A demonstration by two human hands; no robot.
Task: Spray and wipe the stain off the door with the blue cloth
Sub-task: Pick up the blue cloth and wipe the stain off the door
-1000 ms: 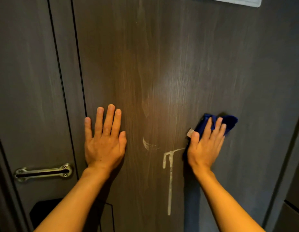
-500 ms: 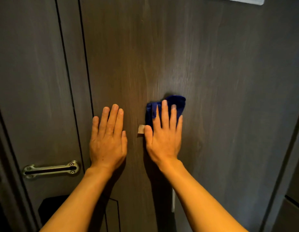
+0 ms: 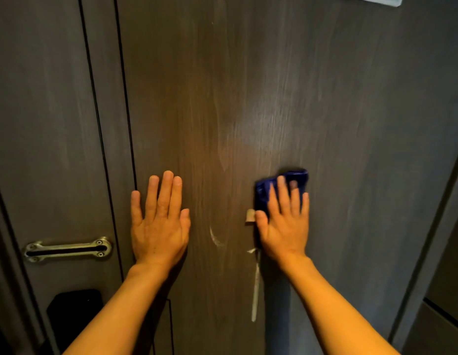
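The dark wood-grain door (image 3: 248, 85) fills the view. My right hand (image 3: 284, 224) lies flat on it, pressing the folded blue cloth (image 3: 294, 179) against the surface; a pale tag (image 3: 250, 216) sticks out beside my thumb. A whitish stain shows as a small curved smear (image 3: 214, 238) between my hands and a long drip line (image 3: 255, 285) running down just left of my right wrist. My left hand (image 3: 160, 224) rests flat and open on the door, fingers up, holding nothing. A wet sheen spreads over the door above the cloth. No spray bottle is visible.
A metal latch plate (image 3: 67, 249) sits on the door frame at the left, with a black lock body (image 3: 74, 313) below it. A pale sign's corner (image 3: 376, 0) shows at the top right. Another dark panel edge (image 3: 443, 252) runs down the right side.
My right hand swept the cloth from right to the middle beside my left hand, then back right and lower. The stain, covered half a second ago, shows again. My left hand stayed put.
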